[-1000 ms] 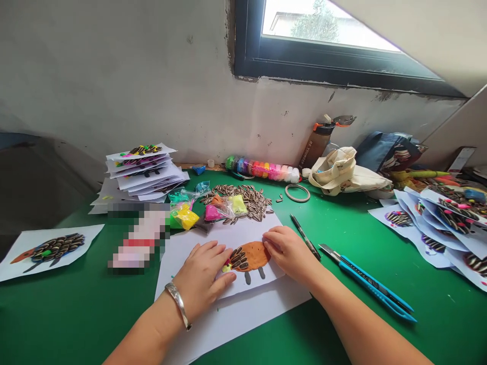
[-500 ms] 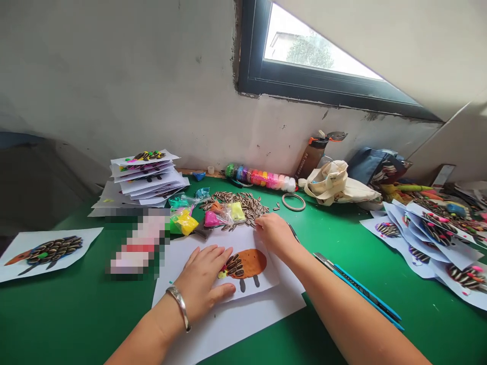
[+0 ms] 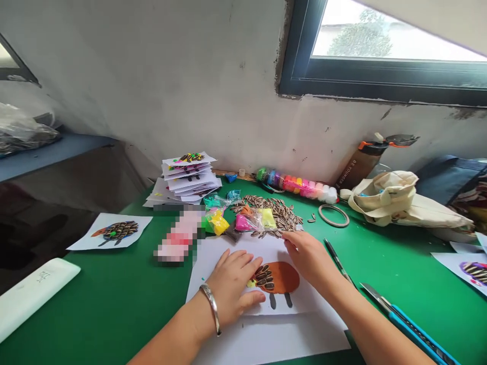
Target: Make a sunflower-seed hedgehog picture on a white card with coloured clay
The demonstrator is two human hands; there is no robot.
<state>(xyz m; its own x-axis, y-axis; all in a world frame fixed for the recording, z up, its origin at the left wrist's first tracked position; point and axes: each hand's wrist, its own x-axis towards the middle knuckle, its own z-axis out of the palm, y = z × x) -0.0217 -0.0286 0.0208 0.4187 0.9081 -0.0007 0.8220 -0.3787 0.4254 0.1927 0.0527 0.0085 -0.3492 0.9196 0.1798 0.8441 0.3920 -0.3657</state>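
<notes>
A sheet of white paper (image 3: 258, 306) carries a bird-like picture with an orange clay body (image 3: 287, 278), painted dark legs and several sunflower seeds (image 3: 265, 279) stuck on its left part. My left hand (image 3: 238, 281) lies flat over the picture's left side, fingers spread, covering part of it; a silver bangle is on the wrist. At the paper's far edge, my right hand (image 3: 304, 253) has its fingers drawn together at the near edge of a heap of loose sunflower seeds (image 3: 283, 215). Whatever is between those fingertips is hidden.
Bagged coloured clay (image 3: 243, 221) lies beside the seeds. Stacked pictures (image 3: 190, 182) stand behind; one seeded picture (image 3: 119, 233) lies left. A pen (image 3: 337, 258), a blue utility knife (image 3: 403, 319), a ring of tape (image 3: 334, 215), a bottle (image 3: 359, 165) and a cloth bag (image 3: 395, 197) are right.
The view has swung left, so the table's things sit further right in the picture. My left hand stays on the paper; my right hand remains by the seeds, its fingertips slightly shifted.
</notes>
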